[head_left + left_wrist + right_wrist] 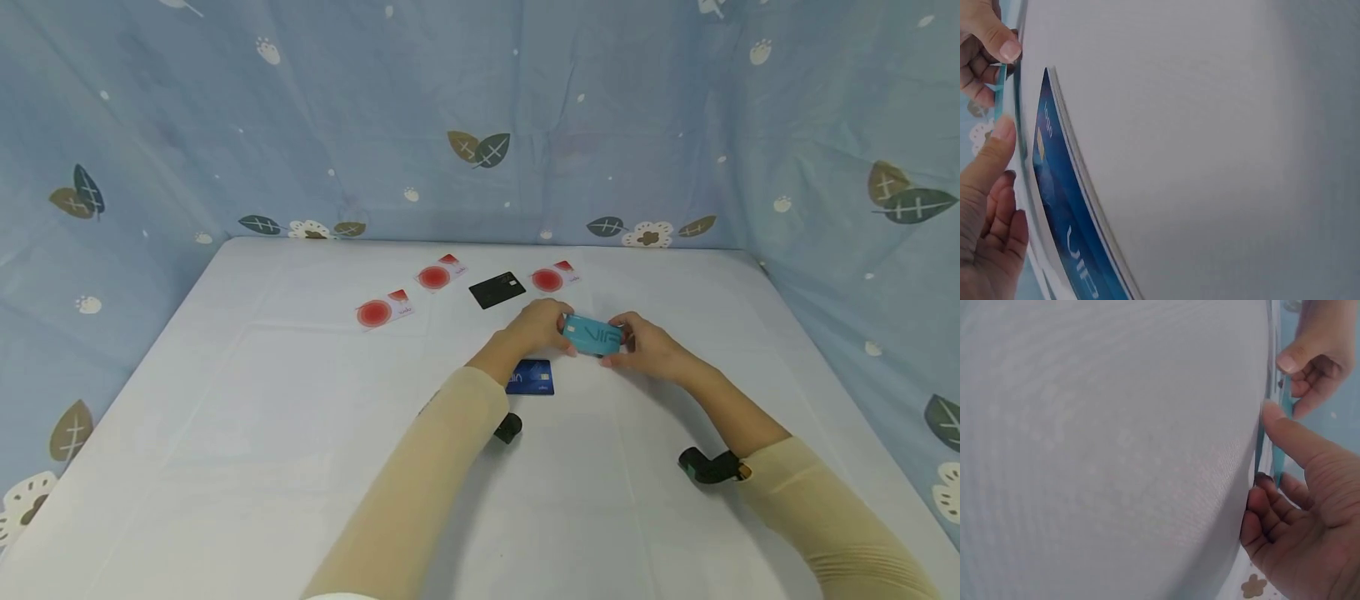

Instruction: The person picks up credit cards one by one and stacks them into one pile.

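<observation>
A teal card (592,335) with "VIP" lettering and a gold chip is held level between both hands, above the white table. My left hand (538,327) pinches its left end with thumb and fingers. At the other end, my right hand (647,346) grips it the same way. Seen edge-on, the teal card (1279,459) shows as a thin strip in the right wrist view; whether it is one card or several, I cannot tell. Near my left wrist lies a dark blue VIP card (532,377), partly covered by the arm. The left wrist view shows layered edges beneath this blue card (1063,187).
Behind the hands lie a black card (497,290) and three white cards with red circles: a left one (385,310), a middle one (441,273) and a right one (554,277). Blue patterned cloth (405,100) encloses the white table (262,417).
</observation>
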Tool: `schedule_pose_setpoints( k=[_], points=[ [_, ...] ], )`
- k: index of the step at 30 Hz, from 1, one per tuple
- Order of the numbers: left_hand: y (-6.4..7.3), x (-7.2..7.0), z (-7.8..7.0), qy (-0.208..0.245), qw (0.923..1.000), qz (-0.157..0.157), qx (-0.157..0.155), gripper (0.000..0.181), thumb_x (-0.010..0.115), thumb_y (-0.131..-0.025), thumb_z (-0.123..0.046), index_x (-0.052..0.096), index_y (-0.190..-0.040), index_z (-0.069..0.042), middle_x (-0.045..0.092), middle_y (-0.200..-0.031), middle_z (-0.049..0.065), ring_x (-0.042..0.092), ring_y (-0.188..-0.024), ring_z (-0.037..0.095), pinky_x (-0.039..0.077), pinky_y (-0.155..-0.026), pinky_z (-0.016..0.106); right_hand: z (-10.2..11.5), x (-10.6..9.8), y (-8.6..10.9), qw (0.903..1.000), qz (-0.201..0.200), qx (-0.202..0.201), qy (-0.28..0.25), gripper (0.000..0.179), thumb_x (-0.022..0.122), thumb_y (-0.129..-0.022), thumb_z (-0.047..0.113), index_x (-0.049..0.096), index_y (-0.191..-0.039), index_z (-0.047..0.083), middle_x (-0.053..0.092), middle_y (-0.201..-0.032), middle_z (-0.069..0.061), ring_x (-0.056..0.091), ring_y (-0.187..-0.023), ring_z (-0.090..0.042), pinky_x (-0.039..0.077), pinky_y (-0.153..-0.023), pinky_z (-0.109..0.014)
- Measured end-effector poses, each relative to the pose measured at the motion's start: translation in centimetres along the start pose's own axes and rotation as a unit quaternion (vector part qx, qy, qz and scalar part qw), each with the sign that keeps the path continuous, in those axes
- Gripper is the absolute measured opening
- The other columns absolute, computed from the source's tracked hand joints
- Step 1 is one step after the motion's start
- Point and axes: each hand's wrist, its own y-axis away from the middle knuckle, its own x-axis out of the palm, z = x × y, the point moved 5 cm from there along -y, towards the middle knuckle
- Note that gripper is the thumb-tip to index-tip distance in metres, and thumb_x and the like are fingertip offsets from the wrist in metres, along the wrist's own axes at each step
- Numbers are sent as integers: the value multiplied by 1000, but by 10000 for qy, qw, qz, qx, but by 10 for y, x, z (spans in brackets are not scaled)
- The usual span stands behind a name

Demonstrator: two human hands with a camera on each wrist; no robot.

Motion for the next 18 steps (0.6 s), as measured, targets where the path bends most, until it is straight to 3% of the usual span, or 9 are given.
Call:
schedule_pose_setpoints(
  k=[8,18],
  points=[
    [6,-7,1,214,9989,-206,369,69,77,-79,-28,47,-138,-6,56,-96,1,49,-88,13,41,-77,20,5,-3,1,9998,24,-214,-41,64,67,-89,24,35,-135,-6,52,-91,-12,47,-74,-19,41,-61,-25],
    [19,-18,7,322,9970,-149,689,66,76,-79,-33,51,-134,-5,55,-94,2,49,-87,13,41,-75,21,21,-5,2,9985,41,-543,-80,60,67,-89,21,37,-133,-7,52,-89,-10,46,-73,-18,40,-59,-22]
  ],
)
